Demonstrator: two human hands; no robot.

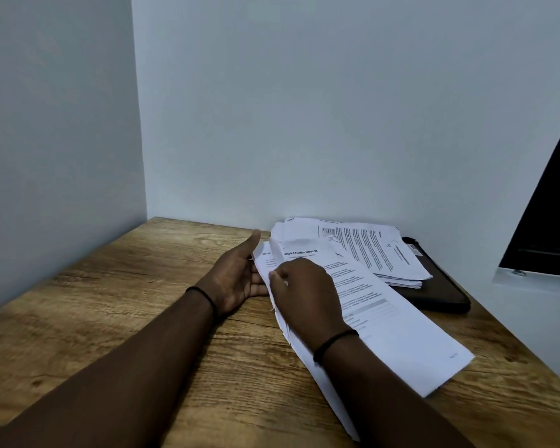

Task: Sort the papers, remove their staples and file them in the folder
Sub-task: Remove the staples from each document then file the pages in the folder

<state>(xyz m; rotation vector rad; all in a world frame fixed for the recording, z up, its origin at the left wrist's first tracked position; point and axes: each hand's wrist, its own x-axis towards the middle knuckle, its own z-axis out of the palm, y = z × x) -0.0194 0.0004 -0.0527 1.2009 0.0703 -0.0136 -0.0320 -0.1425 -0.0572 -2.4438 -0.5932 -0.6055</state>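
Corner of a room: two plain pale blue-grey walls [304,108] meet behind a wood-grain table [126,286]. A dark window opening [550,221] with a white sill [537,278] lies at right.

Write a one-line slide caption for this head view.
Left hand and right hand leafing through a paper sheaf on a wooden desk.

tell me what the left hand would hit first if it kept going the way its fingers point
Probably the upturned left edge of the paper stack that the left hand already cradles; past that, the rear pile.
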